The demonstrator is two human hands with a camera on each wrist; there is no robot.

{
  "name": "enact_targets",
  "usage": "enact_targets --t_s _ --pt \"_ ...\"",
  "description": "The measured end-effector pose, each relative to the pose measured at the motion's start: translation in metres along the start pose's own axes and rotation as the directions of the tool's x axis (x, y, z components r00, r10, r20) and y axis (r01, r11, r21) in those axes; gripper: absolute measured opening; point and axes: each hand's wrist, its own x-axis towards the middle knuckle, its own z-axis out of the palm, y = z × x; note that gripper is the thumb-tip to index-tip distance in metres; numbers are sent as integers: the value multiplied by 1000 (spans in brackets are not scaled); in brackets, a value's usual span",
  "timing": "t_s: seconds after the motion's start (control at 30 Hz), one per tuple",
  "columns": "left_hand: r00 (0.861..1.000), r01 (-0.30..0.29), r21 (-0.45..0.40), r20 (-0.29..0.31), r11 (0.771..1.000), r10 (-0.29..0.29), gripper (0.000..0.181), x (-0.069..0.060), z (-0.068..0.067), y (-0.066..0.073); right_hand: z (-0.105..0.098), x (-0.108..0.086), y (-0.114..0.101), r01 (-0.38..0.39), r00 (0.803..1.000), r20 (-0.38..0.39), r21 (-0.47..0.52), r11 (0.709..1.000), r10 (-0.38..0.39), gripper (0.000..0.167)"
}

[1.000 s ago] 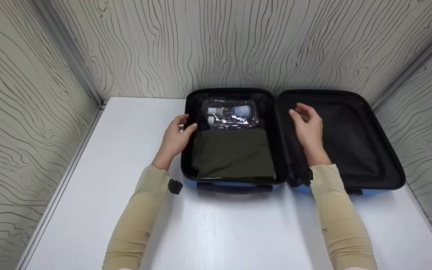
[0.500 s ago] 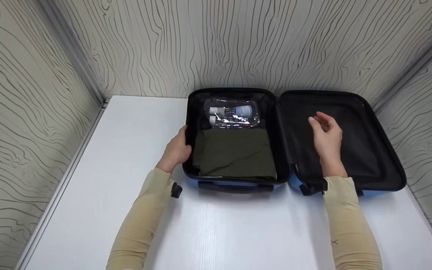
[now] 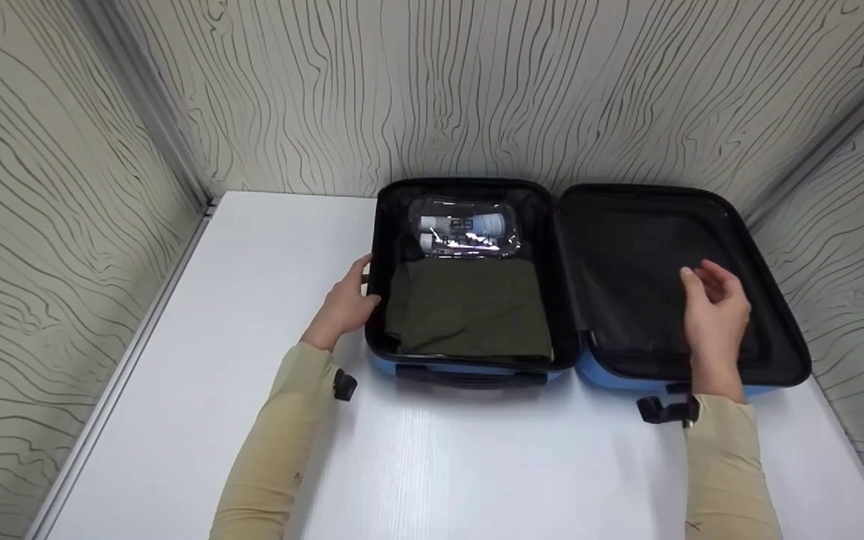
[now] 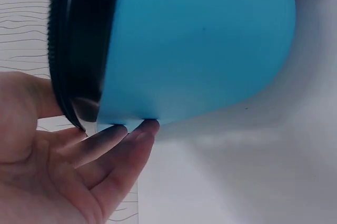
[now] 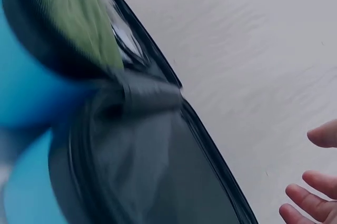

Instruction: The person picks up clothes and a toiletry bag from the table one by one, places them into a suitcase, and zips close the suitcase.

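Observation:
A blue suitcase (image 4: 200, 45) with black edging lies spread on the white table. In its left half sit folded dark green clothing (image 3: 469, 307) and, behind that, a clear pouch (image 3: 466, 226) with several small bottles. My left hand (image 3: 346, 304) grips the left side wall of this half. The thumb is over the rim, and the fingertips press the blue shell from outside, as the left wrist view shows. Over the black lid half (image 3: 634, 262) hovers my right hand (image 3: 718, 319), fingers loosely bent, with nothing in it.
A black carry handle (image 3: 469, 377) sits on the suitcase's front side. Wood-patterned panels (image 3: 312, 90) enclose the white table (image 3: 432, 465) at the back and both sides. A dark camera mount (image 3: 668, 410) juts from the right wrist.
My left hand has come down to the suitcase's left wall and taken hold of it. The right hand has moved right and nearer across the lid half.

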Motion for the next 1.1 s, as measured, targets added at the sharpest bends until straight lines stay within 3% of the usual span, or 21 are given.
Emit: enact_targets --t_s 0.1,0.27,0.47,0.6,0.77,0.97,1.1 --pt "1000 -4 -51 -7 999 4 72 -2 1 -3 -20 2 9 -50 995 -85 57 997 55 46" --pt "1000 -14 -116 -16 993 12 71 -6 1 -8 -51 5 25 -124 966 -213 106 987 144 46" --pt "1000 -9 -134 -30 991 5 69 -7 2 -10 -81 4 44 -232 926 -297 41 972 234 58" --pt "1000 -9 -144 -29 990 5 69 -6 3 -10 -93 5 56 -280 900 -322 86 956 293 61" --pt "1000 -14 -162 -18 987 11 69 -5 4 -11 -102 8 70 -350 871 -291 199 915 396 69" --pt "1000 -17 -185 -7 983 16 69 -6 2 -12 -102 10 85 -461 843 -152 290 839 516 87" --pt "1000 -25 -183 -8 983 24 69 -6 1 -14 -100 9 94 -539 808 -77 304 785 585 99"
